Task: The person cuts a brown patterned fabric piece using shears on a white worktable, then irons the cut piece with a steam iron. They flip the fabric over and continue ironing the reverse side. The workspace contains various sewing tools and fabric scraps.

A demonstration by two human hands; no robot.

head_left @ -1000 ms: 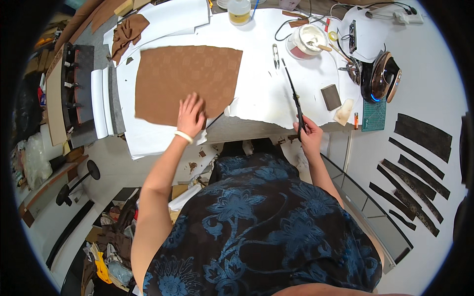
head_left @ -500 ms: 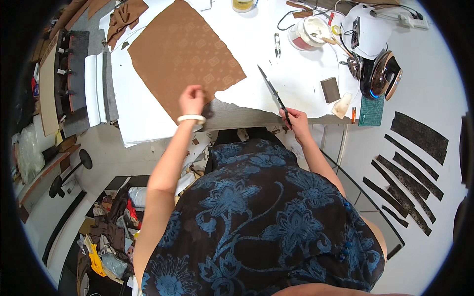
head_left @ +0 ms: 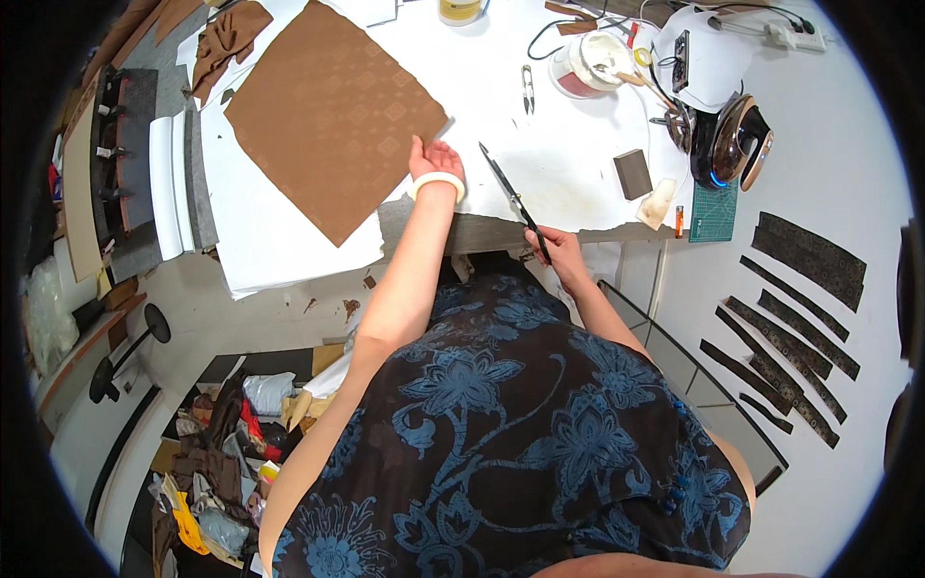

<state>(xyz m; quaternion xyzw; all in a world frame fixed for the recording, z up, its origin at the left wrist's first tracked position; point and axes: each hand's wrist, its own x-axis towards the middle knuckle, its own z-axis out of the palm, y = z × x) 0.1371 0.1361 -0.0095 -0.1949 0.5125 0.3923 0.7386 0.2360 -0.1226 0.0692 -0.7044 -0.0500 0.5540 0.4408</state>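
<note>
A brown patterned cloth point(head_left: 328, 106) lies on white paper point(head_left: 491, 58), turned diamond-wise. At its right corner my left hand point(head_left: 434, 164) rests palm up, fingers loosely curled and apart, holding nothing, a pale bangle at the wrist. My right hand point(head_left: 559, 249) grips long black scissors point(head_left: 515, 200) by the handles at the bench's front edge, blades pointing up and left. A small pair of snips point(head_left: 528, 89) lies farther back. To the right of the scissors are a grey-brown block point(head_left: 632, 173) and a pale scrap point(head_left: 656, 202).
At the back are an open white tub point(head_left: 588, 67), a container point(head_left: 458, 10), crumpled brown cloth point(head_left: 222, 48) and cables. An iron point(head_left: 732, 144) stands beside a green mat point(head_left: 713, 212) at right. A paper roll point(head_left: 169, 188) lies left. Dark strips point(head_left: 800, 260) lie farther right.
The brown cloth has swung round into a diamond and shifted left. My left hand has moved right and turned palm up. The scissors have moved left with my right hand.
</note>
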